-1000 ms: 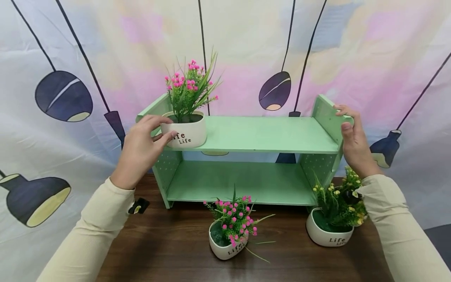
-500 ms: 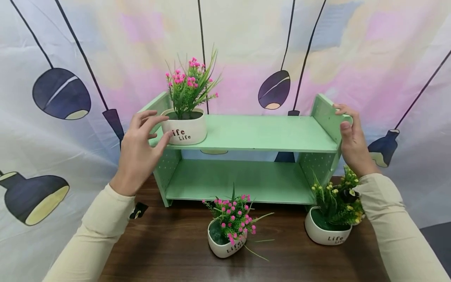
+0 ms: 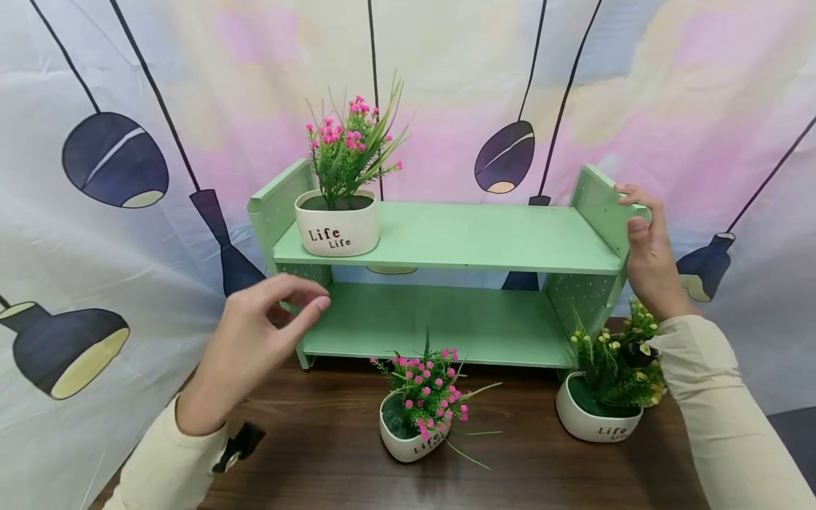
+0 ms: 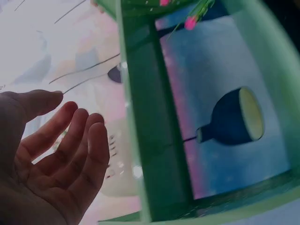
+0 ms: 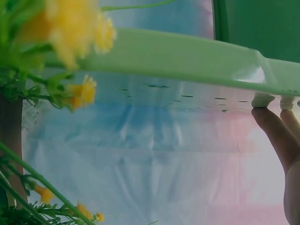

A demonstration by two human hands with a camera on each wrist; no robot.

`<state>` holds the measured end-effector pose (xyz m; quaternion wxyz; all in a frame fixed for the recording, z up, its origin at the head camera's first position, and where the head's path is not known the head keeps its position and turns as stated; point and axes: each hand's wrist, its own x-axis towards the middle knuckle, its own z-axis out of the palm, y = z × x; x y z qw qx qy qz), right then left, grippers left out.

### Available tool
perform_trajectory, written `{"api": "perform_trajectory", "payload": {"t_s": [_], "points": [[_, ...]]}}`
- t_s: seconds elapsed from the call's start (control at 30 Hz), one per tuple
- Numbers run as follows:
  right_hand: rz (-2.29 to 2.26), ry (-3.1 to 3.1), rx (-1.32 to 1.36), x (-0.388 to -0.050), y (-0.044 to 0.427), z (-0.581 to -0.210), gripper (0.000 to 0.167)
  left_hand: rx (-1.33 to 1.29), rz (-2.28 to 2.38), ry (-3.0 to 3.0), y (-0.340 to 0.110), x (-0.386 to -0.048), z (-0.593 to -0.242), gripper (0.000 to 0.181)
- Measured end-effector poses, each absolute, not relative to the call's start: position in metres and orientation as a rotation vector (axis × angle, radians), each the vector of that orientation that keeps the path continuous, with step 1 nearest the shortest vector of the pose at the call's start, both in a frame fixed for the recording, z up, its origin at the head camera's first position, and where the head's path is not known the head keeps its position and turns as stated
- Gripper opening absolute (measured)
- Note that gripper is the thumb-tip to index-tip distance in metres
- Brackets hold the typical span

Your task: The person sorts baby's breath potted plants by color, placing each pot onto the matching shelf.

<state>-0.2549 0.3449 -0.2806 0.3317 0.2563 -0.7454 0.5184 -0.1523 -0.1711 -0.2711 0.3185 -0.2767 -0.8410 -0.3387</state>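
My left hand point(image 3: 258, 336) hangs in front of the green two-tier shelf point(image 3: 446, 237), holding nothing. Its thumb and loosely bent fingers stand apart in the left wrist view. Above it, a white pot with pink flowers point(image 3: 338, 223), lettered "Life", stands upright at the left end of the upper tier. My right hand point(image 3: 653, 258) holds the top of the shelf's right side panel point(image 3: 599, 212). In the right wrist view its fingertips point(image 5: 267, 115) touch that panel. A second pink-flowered pot point(image 3: 414, 446) stands on the table before the shelf.
A white pot with yellow flowers point(image 3: 599, 418) stands on the brown wooden table point(image 3: 331, 425), below my right forearm. Behind the shelf hangs a cloth point(image 3: 433, 85) printed with lamps. A black strap piece point(image 3: 241, 445) sits at my left cuff.
My left hand has let go of the pink-flowered pot on the upper tier and moved down toward me. The pot stays there. My right hand remains at the side panel.
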Motion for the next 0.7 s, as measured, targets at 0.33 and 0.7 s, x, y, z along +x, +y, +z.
{"api": "perform_trajectory", "payload": {"t_s": [0.33, 0.7], "points": [[1.352, -1.927, 0.666, -0.255, 0.348, -0.283, 0.041, -0.68, -0.81, -2.483, -0.154, -0.14, -0.334, 0.008], [1.365, -1.921, 0.677, -0.257, 0.346, -0.282, 0.04, -0.644, -0.935, -2.698, -0.128, -0.127, -0.387, 0.009]]}}
